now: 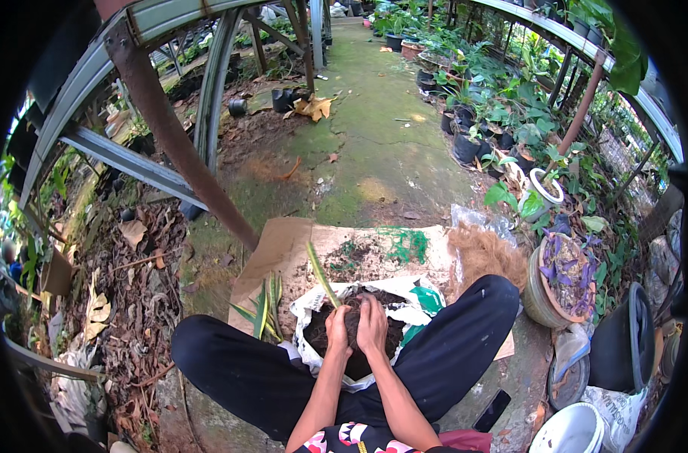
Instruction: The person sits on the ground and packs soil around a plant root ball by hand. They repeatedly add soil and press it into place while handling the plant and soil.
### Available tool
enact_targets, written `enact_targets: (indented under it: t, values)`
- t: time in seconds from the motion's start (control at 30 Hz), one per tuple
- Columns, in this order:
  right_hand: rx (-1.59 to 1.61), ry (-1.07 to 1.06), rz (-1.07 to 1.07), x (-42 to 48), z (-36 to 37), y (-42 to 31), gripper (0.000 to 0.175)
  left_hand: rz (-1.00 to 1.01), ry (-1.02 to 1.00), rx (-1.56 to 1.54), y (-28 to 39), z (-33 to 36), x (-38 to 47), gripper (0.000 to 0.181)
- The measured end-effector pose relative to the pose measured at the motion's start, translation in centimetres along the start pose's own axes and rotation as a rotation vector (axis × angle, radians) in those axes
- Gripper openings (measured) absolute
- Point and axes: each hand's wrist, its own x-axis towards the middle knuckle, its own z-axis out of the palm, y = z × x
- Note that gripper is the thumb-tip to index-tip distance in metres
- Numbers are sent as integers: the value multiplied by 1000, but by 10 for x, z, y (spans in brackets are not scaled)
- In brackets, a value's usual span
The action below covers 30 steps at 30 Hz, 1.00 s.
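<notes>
My left hand (337, 329) and my right hand (372, 327) cup a dark brown ball of soil and fibre (353, 323) from both sides. A green, yellow-edged snake plant leaf (322, 276) sticks up from beside my left fingers, tilted to the left; its lower end is hidden by the hand. Below both hands, between my legs, lies an opened white plastic sack (302, 308) with dark potting soil (315, 335) inside. Several more snake plant leaves (263, 310) rest left of the sack on flattened cardboard (284, 240).
Green netting strands (407, 244) and brown coir fibre (485, 255) lie beyond the sack. At right stand a clay pot with purple leaves (564, 277), a black bucket (615, 337) and a white bucket (567, 433). A phone (492, 410) lies near my knee. A rusty post (179, 136) slants at left.
</notes>
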Motion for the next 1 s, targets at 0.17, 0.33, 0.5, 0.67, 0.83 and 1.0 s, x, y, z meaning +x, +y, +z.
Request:
enact_targets:
  t: [0.17,0.33,0.5,0.67,0.83,1.0]
  values:
    - [321,-28,111,0,-2,6,46,168,67,-88,14,8,-9,32]
    - [102,-134,10,-3,0,5,41,143,-9,144,19,9,-20,55]
    - [875,-293,580,-5,-6,5,38,453,-7,676,39,8,-17,48]
    - [1156,-437,687,-12,-18,4,44,613,-231,554,36,19,-33,29]
    - [1248,-359,863,-18,-19,7,56,628,-283,558,37,20,-43,29]
    - [1225,-246,816,-12,-9,14,34,526,-240,469,31,23,-41,27]
